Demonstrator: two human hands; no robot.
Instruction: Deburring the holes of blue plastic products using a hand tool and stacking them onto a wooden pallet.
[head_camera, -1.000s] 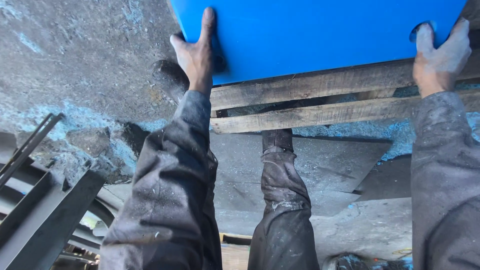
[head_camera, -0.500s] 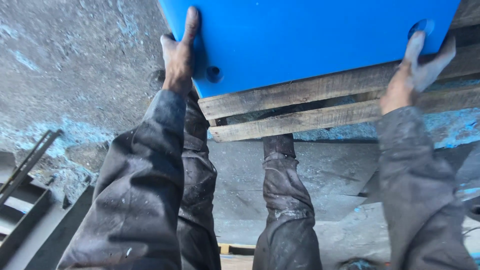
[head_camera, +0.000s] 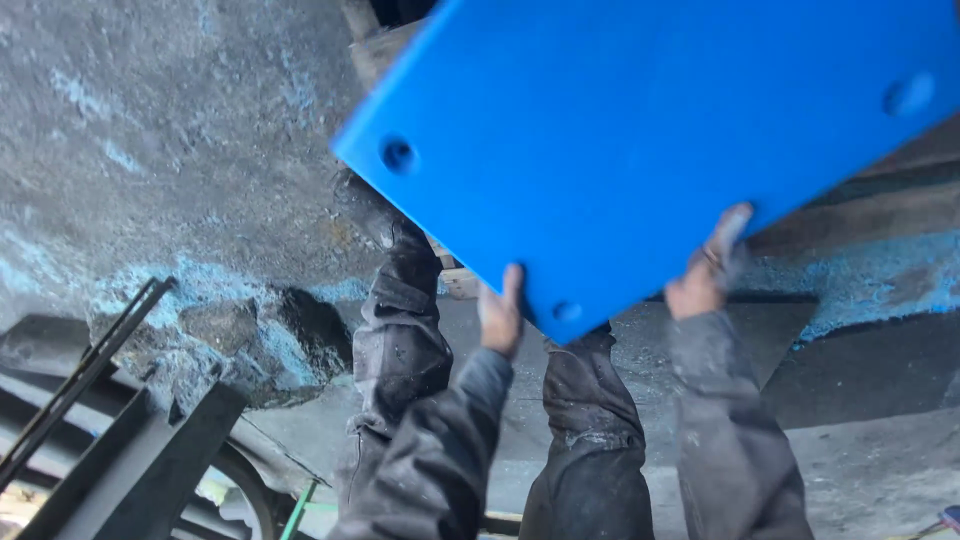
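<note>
A large flat blue plastic panel (head_camera: 650, 140) with round recessed holes near its corners fills the upper right of the head view, tilted and lifted off the wood below. My left hand (head_camera: 500, 318) grips its near lower edge beside a corner hole. My right hand (head_camera: 705, 275) holds the same edge farther right, fingers over the face. Both arms are in dirty grey sleeves. My grey trouser legs (head_camera: 410, 330) show beneath the panel.
Wooden pallet boards (head_camera: 380, 45) peek out behind the panel's top left and under it. The ground is rough grey concrete (head_camera: 170, 130) with blue dust patches. Black metal bars and a steel frame (head_camera: 110, 420) lie at lower left beside a broken lump of concrete (head_camera: 255, 340).
The blue panel has been raised and tipped toward me, off the pallet boards. Both hands slid from its side corners to its near lower edge.
</note>
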